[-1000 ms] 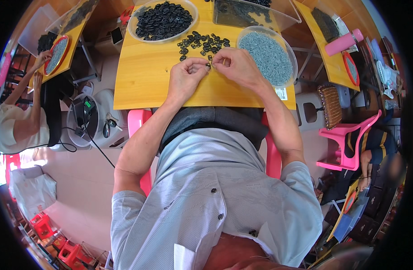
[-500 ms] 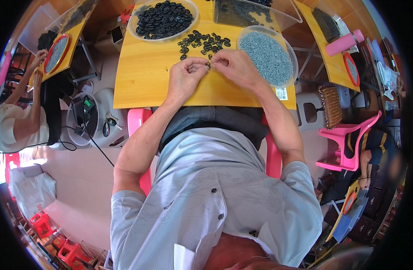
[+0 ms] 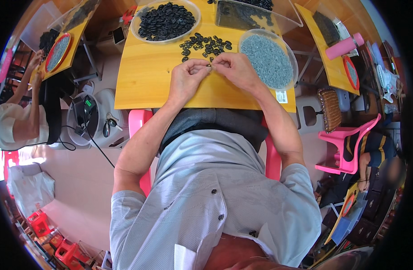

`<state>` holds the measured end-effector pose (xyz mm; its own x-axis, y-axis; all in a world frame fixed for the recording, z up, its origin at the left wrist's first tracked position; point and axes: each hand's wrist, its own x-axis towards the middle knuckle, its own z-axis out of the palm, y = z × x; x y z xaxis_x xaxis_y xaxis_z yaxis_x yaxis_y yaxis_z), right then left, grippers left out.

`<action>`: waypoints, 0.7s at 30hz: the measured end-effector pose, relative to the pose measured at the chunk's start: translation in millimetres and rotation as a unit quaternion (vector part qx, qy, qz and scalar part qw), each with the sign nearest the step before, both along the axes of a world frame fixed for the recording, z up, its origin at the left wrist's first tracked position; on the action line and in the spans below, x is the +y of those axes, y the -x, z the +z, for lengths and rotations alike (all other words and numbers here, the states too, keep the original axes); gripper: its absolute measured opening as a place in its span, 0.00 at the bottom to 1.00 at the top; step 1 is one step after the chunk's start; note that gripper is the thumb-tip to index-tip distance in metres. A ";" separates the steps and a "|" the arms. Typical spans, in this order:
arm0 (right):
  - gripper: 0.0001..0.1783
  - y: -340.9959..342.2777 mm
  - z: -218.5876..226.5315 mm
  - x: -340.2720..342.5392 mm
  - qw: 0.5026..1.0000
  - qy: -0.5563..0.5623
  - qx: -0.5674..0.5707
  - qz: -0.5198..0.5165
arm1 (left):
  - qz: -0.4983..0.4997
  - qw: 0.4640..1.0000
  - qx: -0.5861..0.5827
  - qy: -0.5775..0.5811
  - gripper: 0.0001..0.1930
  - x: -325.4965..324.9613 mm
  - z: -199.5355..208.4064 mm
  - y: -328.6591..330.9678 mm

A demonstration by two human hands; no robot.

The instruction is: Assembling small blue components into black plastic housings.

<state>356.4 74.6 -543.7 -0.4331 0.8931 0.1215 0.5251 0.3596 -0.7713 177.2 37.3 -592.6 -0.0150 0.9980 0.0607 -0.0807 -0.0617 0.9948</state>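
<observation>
Over the yellow wooden table (image 3: 143, 85), my left hand (image 3: 186, 77) pinches a small black oval part (image 3: 209, 65) between thumb and fingers. Fingertip to fingertip with it, my right hand (image 3: 235, 68) is closed in a pinch at that same part; whatever else lies between those fingers is too small to make out. Just beyond the hands lies a loose scatter of black oval parts (image 3: 211, 46). A round clear tub (image 3: 296, 67) of small silvery screw-like pieces (image 3: 266, 59) stands beside my right hand. Farther off at the left, another round tub (image 3: 133, 28) holds many black oval parts (image 3: 166, 21).
A clear rectangular bin (image 3: 256, 20) stands at the table's far right. At left, a person (image 3: 20, 121) works at another table by a red-rimmed tray (image 3: 58, 51). Rightward are a pink bottle (image 3: 345, 46), a pink chair (image 3: 346, 148) and another person (image 3: 377, 148).
The view has shifted slightly. Both hands stay together at the small black part, with only slight finger movement.
</observation>
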 end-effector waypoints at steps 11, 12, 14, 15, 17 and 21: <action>0.09 0.2 7.4 0.6 0.998 0.053 0.011 0.015 | -0.013 1.000 -0.017 0.011 0.07 2.0 0.2 2.7; 0.10 -0.2 6.7 1.0 0.998 0.054 0.008 0.019 | -0.014 0.999 -0.022 0.020 0.08 2.4 -0.2 3.0; 0.10 -0.3 6.4 1.3 0.998 0.054 0.005 0.021 | -0.016 0.999 -0.029 0.028 0.08 2.5 -1.1 3.7; 0.10 0.0 6.8 2.0 0.997 0.068 0.023 0.017 | -0.019 0.998 -0.057 0.031 0.08 2.6 -1.5 4.2; 0.10 -1.9 7.8 7.9 0.996 0.080 0.038 0.012 | -0.023 0.995 -0.086 0.033 0.09 3.2 -0.3 4.3; 0.11 1.2 12.6 46.2 0.999 -0.031 -0.027 -0.035 | 0.016 0.991 -0.131 0.031 0.10 4.5 5.2 9.3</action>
